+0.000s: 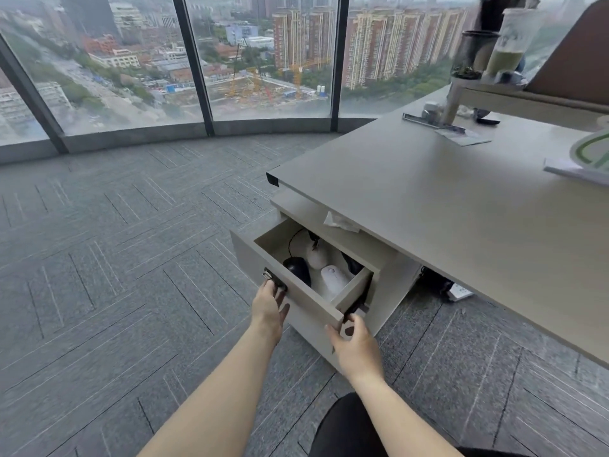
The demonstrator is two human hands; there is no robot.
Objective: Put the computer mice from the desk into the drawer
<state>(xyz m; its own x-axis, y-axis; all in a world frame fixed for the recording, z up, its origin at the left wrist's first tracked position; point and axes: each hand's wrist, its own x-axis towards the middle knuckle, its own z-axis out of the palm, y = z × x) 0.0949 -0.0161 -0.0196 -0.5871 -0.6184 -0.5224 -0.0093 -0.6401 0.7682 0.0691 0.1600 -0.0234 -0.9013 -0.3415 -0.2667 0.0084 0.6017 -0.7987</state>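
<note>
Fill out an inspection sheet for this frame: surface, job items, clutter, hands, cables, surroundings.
Surface: desk near part bare; no mouse seen on it.
Job items: drawer pulled open; inside lie a black mouse, two white mice and a dark one partly hidden.
Clutter: cups on a riser, papers at the far edge, a tissue on the cabinet top.
Hands: left hand and right hand each hold a black fitting at the drawer front's corners.
Cables: black mouse cable loops inside the drawer.
Surroundings: grey carpet, curved windows over a city.
</note>
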